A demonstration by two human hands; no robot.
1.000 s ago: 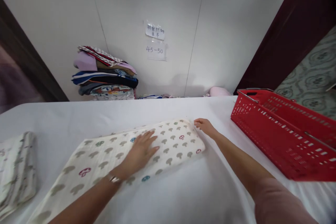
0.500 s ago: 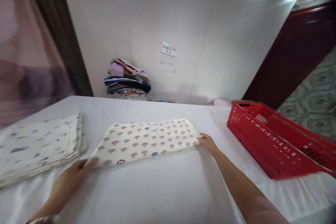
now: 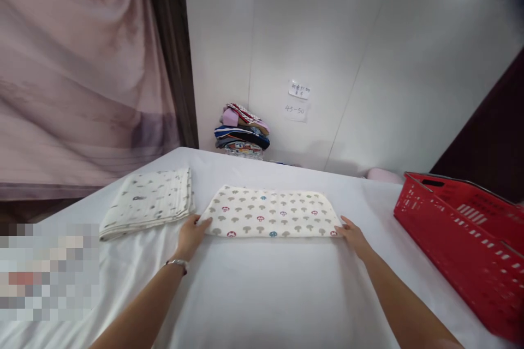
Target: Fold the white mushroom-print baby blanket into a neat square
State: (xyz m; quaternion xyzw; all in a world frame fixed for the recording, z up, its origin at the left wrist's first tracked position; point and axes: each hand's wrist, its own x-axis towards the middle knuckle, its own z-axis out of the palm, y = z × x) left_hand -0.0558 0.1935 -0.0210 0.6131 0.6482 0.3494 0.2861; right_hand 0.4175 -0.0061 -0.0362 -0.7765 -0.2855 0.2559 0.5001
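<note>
- Left hand (image 3: 190, 237), centre-left of the frame: it has moved from the middle of the cloth (image 3: 272, 207) to the near left corner, fingers pinching it.
- Right hand (image 3: 355, 237), right of centre: fingers pinch the near right corner.
- The cloth lies mid-frame on the table (image 3: 278, 294), its near edge now almost level, looking straighter.
- Folded stack (image 3: 147, 202) at left; red basket (image 3: 454, 240) at lower right.

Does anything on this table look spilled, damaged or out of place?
Nothing stands out: the mushroom-print cloth lies neatly folded between the hands, the other folded cloth sits at left, and the red basket stands upright.
</note>
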